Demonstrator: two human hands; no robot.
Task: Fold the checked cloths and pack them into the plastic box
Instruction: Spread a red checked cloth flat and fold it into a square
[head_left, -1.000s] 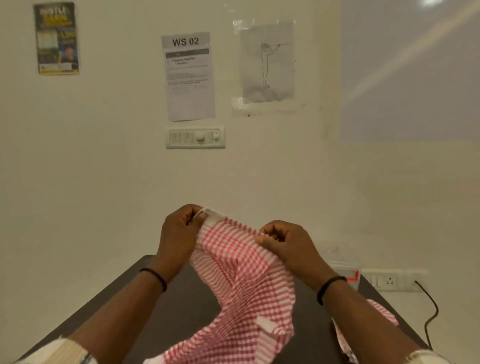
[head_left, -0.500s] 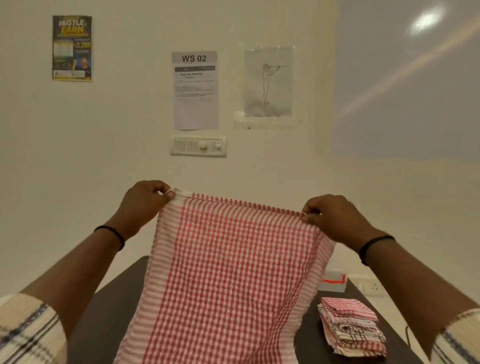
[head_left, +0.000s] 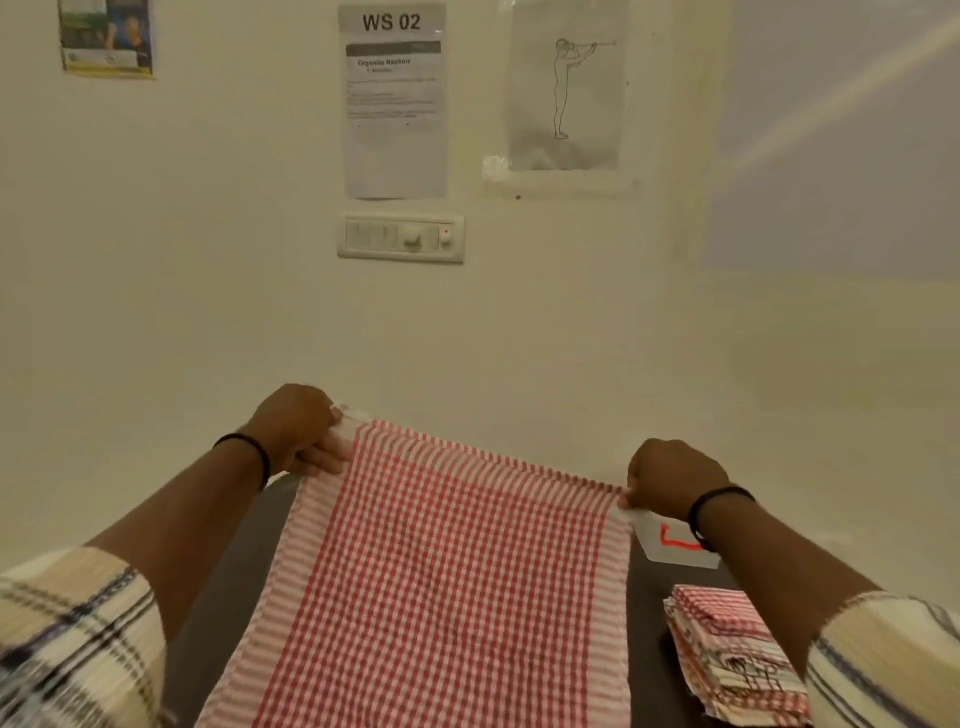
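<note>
The cloth stretches between the left hand and right hand, over the table. Right of it sit the folded stack and, behind, the plastic box.

Cream plaid sleeves w/ dark stripes, black band on ea. wrist.

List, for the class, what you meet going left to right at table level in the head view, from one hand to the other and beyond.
Left hand → red checked cloth, held spread between both hands → right hand → stack of folded cloths on the dark table.
</note>
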